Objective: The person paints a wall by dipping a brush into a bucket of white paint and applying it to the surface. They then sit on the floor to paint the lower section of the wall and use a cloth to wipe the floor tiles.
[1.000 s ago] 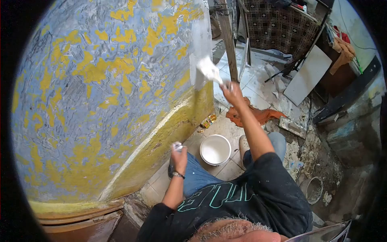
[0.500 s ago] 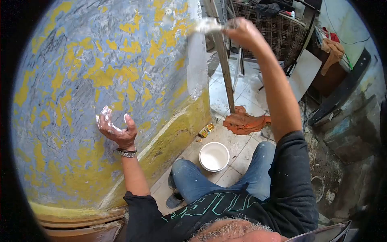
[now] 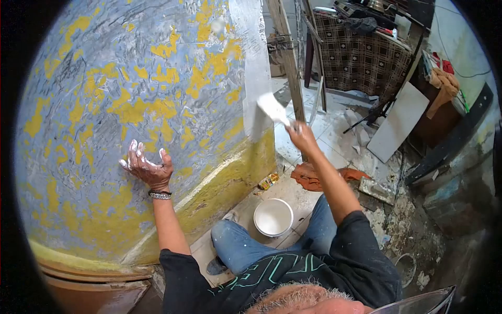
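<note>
My right hand (image 3: 301,137) is closed around the handle of a putty knife (image 3: 273,108), whose broad blade is white and slightly blurred. The blade is beside the lower part of a smooth white strip (image 3: 255,83) along the wall's right edge; whether it touches cannot be told. My left hand (image 3: 148,165) is in front of the patchy grey and yellow wall (image 3: 157,104), fingers curled but apart, with white paste on the fingertips. It holds nothing I can see. A white bucket (image 3: 273,234) stands on the floor between my knees, its inside pale.
A wooden post (image 3: 288,63) rises just past the wall's edge. On the tiles lie an orange cloth (image 3: 308,177) and a crumpled yellow packet (image 3: 269,181). Farther back are a table draped in checked cloth (image 3: 350,52) and a leaning white board (image 3: 398,123). Rubble lies at right.
My right hand has brought the putty knife down from the upper part of the wall's edge to lower beside the white strip. The left hand stays nearly in place.
</note>
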A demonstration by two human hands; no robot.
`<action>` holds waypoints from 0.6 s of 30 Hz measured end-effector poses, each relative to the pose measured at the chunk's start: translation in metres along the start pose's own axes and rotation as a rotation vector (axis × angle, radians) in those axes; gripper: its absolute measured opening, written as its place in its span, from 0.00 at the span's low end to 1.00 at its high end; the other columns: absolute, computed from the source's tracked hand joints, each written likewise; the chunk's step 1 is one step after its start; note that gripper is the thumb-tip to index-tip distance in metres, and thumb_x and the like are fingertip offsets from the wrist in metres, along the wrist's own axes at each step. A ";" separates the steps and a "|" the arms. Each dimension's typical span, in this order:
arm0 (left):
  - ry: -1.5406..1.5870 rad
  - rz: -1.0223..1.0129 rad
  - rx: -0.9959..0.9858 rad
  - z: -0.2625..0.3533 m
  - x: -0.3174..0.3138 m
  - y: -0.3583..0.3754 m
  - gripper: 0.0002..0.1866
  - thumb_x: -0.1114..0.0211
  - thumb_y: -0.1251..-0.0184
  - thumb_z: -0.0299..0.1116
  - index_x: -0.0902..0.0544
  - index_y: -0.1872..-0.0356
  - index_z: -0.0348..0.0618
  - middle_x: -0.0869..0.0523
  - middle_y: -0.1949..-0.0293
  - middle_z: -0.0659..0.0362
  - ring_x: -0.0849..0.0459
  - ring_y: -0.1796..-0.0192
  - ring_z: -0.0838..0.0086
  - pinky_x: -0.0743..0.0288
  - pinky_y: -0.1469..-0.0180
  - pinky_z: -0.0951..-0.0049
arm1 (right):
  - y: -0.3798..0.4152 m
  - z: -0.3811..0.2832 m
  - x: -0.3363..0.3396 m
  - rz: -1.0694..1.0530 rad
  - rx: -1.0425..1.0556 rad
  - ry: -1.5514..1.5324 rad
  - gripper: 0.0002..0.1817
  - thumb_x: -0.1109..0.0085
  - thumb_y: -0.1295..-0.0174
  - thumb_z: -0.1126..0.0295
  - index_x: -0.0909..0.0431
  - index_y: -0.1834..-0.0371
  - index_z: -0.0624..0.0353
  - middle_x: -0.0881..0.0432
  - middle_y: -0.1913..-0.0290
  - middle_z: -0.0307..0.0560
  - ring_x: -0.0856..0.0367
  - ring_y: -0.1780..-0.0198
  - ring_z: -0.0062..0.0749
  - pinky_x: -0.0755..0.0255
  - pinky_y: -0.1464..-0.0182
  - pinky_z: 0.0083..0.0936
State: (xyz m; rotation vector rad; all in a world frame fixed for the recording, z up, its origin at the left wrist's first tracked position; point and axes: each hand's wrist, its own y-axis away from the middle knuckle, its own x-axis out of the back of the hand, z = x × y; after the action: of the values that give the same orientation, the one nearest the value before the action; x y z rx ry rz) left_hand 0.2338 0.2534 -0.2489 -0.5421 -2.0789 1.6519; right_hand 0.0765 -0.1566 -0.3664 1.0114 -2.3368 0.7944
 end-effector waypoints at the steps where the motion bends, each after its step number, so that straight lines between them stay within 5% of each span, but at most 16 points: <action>1: -0.014 -0.012 0.003 0.001 0.001 -0.001 0.31 0.38 0.41 0.45 0.36 0.38 0.46 0.29 0.40 0.54 0.29 0.36 0.59 0.57 0.28 0.39 | 0.022 0.022 -0.009 -0.034 -0.014 -0.007 0.16 0.43 0.38 0.58 0.17 0.57 0.59 0.16 0.63 0.62 0.18 0.58 0.59 0.25 0.55 0.46; 6: -0.078 -0.062 0.018 0.004 0.001 -0.005 0.33 0.38 0.41 0.47 0.37 0.37 0.47 0.30 0.39 0.54 0.31 0.34 0.60 0.63 0.28 0.36 | 0.011 0.023 0.020 -0.162 -0.018 0.136 0.16 0.40 0.41 0.56 0.17 0.62 0.58 0.16 0.64 0.62 0.18 0.59 0.58 0.24 0.56 0.48; 9: -0.050 -0.013 -0.046 0.000 0.001 -0.020 0.34 0.38 0.42 0.47 0.37 0.36 0.47 0.30 0.39 0.55 0.33 0.33 0.60 0.63 0.29 0.35 | -0.067 -0.045 0.085 -0.011 0.171 0.223 0.15 0.38 0.43 0.58 0.18 0.59 0.57 0.16 0.60 0.59 0.17 0.57 0.54 0.23 0.56 0.45; 11: -0.028 0.074 -0.127 -0.009 -0.003 -0.049 0.34 0.38 0.41 0.47 0.37 0.36 0.47 0.31 0.39 0.55 0.33 0.33 0.60 0.63 0.29 0.35 | -0.090 -0.101 0.135 0.143 0.319 0.266 0.13 0.43 0.37 0.60 0.16 0.61 0.57 0.15 0.66 0.55 0.15 0.65 0.45 0.21 0.61 0.38; 13: -0.078 0.119 -0.161 -0.022 -0.007 -0.088 0.33 0.39 0.41 0.47 0.37 0.36 0.47 0.31 0.39 0.55 0.33 0.33 0.61 0.62 0.29 0.36 | -0.086 -0.156 0.181 0.087 0.162 0.102 0.15 0.42 0.36 0.60 0.16 0.59 0.61 0.15 0.69 0.52 0.16 0.67 0.40 0.21 0.63 0.35; 15: -0.115 0.117 -0.169 -0.025 -0.004 -0.107 0.32 0.40 0.39 0.47 0.37 0.36 0.46 0.31 0.38 0.56 0.33 0.33 0.61 0.61 0.28 0.37 | -0.090 -0.167 0.193 0.299 0.341 0.019 0.17 0.42 0.36 0.61 0.16 0.55 0.64 0.16 0.71 0.50 0.18 0.72 0.32 0.23 0.69 0.31; 16: -0.130 0.095 -0.155 -0.022 -0.003 -0.110 0.32 0.40 0.39 0.48 0.37 0.36 0.46 0.31 0.38 0.56 0.33 0.33 0.61 0.60 0.28 0.37 | -0.094 -0.162 0.189 0.528 0.519 0.068 0.16 0.44 0.35 0.57 0.15 0.57 0.57 0.14 0.71 0.57 0.14 0.70 0.41 0.20 0.66 0.38; 18: -0.153 0.086 -0.152 -0.022 -0.006 -0.106 0.31 0.42 0.37 0.50 0.36 0.37 0.46 0.31 0.37 0.57 0.33 0.33 0.62 0.59 0.28 0.39 | -0.084 -0.159 0.169 0.341 0.325 -0.021 0.16 0.43 0.36 0.59 0.15 0.56 0.58 0.15 0.71 0.58 0.14 0.70 0.44 0.20 0.66 0.38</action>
State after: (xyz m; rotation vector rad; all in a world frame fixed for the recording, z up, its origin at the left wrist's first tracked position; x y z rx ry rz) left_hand 0.2471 0.2451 -0.1411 -0.5779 -2.3361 1.6371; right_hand 0.0662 -0.1805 -0.1207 0.7497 -2.4854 1.3342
